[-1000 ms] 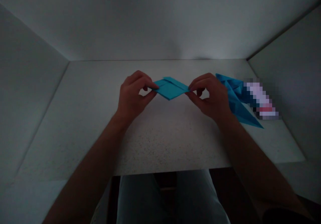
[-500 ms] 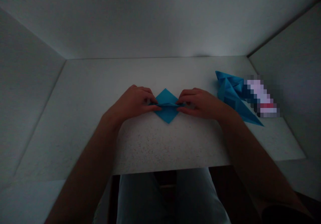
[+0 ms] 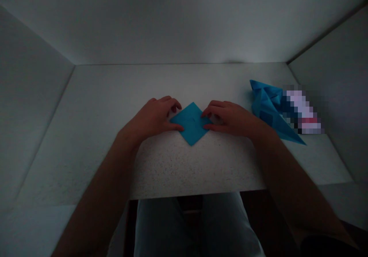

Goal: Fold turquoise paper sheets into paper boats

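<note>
A sheet of blue origami paper, folded into a diamond, lies flat on the white table in front of me. A small mark or slit shows near its middle. My left hand is at its left corner: the thumb touches the lower left edge, while the fingers are raised and apart from the thumb. At the opposite corner, my right hand has its index fingertip on the upper right edge and its thumb on the lower right edge, with the corner between them.
To the right, behind my right forearm, stands a larger folded blue paper figure with pointed ends. Beside it is a blurred-out pale item. White panels enclose the white table at the back and sides. Its front edge lies above my lap.
The raised ridge across the paper's middle has come down, and the diamond is now flat and wider. My left fingers have lifted off it; the right hand has barely moved.
</note>
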A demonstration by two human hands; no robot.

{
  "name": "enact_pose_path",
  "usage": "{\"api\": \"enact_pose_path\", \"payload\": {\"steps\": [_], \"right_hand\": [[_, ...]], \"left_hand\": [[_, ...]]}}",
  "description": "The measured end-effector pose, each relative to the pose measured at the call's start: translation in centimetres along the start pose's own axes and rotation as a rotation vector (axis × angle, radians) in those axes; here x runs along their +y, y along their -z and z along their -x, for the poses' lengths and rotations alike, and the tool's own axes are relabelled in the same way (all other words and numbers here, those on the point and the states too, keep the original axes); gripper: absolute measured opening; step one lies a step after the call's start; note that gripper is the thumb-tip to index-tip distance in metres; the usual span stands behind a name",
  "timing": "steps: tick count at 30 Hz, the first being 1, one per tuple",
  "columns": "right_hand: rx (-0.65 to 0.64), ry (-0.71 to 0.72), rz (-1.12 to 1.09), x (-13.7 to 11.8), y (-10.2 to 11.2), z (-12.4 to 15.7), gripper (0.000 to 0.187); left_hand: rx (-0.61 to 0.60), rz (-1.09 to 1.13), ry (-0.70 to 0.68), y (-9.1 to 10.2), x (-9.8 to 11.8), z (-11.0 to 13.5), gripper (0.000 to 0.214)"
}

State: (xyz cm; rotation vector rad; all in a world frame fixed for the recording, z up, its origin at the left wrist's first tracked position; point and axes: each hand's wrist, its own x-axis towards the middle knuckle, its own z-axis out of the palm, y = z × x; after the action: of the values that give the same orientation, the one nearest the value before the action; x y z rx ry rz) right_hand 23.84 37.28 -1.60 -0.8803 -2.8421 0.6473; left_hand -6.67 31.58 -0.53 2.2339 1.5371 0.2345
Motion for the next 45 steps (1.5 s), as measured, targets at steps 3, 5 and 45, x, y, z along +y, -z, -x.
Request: {"api": "enact_pose_path", "payload": {"steps": [3, 5, 45], "right_hand": [[0.066, -0.121, 0.051, -0.2, 0.1, 0.1, 0.042], [0.098, -0.158, 0.054, -0.3, 0.1, 0.1, 0.045], [-0.182, -0.071, -0.059, 0.5, 1.6, 1.3, 0.048]], "left_hand": [[0.01, -0.037, 0.046, -0.1, 0.1, 0.2, 0.06], [-0.004, -0.032, 0.039, -0.2, 0.0, 0.2, 0.052], [0.005, -0.086, 0.123, -1.2, 1.2, -0.4, 0.034]]}}
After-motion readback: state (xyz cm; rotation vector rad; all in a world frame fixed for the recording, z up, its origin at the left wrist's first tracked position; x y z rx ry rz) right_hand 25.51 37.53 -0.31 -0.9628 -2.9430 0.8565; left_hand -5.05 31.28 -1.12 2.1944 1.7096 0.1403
